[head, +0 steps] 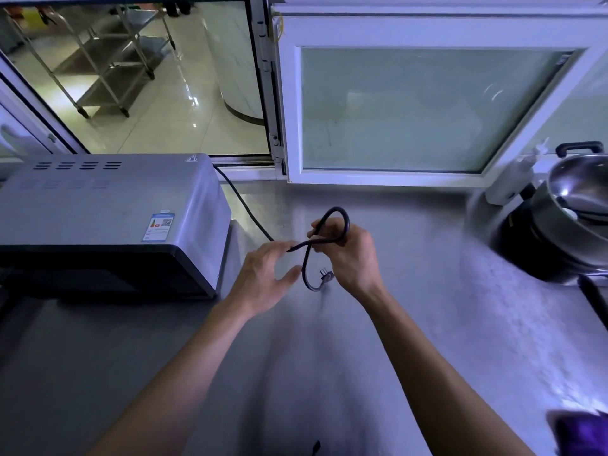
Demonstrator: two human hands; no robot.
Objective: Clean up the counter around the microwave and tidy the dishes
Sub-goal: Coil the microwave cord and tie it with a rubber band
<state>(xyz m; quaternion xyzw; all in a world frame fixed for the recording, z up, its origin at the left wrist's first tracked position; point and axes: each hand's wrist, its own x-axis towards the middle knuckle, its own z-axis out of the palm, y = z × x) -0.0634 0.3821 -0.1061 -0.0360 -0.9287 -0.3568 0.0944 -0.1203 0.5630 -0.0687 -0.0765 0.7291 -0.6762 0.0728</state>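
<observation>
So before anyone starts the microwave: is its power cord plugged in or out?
Out. The plug hangs free with bare prongs below the right hand, which grips the looped cord.

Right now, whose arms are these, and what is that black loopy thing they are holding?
The camera sits on a person's head and looks down, so you see that person's own two arms reaching out over a grey counter. The black loopy thing is the power cord of the microwave, the big grey box on the left. The cord runs from behind the box. The right hand grips a loop of it, and the plug dangles just under that hand. The left hand is open, its fingertips touching the cord. On the far right stands a shiny metal pot. Behind the counter is a window.
</observation>
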